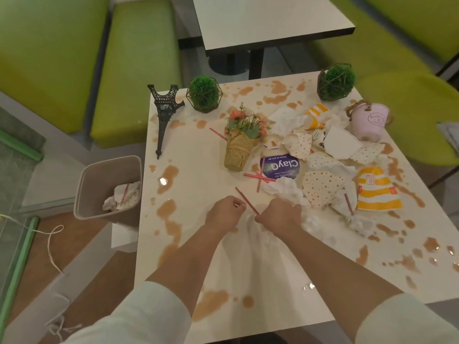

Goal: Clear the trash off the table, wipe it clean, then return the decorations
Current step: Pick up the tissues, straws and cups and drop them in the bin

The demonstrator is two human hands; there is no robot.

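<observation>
Two bare hands work at the near middle of a white table [198,155] splashed with brown spills. The left hand [224,214] is curled into a loose fist, fingertips tucked in; whether it pinches anything cannot be told. The right hand [279,216], just beside it, has its fingers curled round a red-and-white straw [244,199] and a wad of crumpled white tissue [285,189].

Taking the round purple ClayGo sticker [279,165] in the table's middle as the landmark: both hands are nearer the person than the sticker. More striped straws [258,177] lie crossed at its near edge. To its right is a heap of trash: polka-dot paper wrappers [320,189], crumpled napkins, and a yellow-striped paper cup [376,194] lying on its side. Another yellow-striped cup [314,116] lies beyond the sticker.

Just left of the sticker stands a small bouquet in a woven wrap [239,145]. Farther left lies a toppled Eiffel Tower model [164,115]. Beyond the sticker, at the table's far corners, are two green ball plants [203,95] in wire frames. A pink pail [367,122] lies tipped at the far right.

Off the table's left edge, well left of the sticker, a beige waste bin [99,177] holds some crumpled paper.
</observation>
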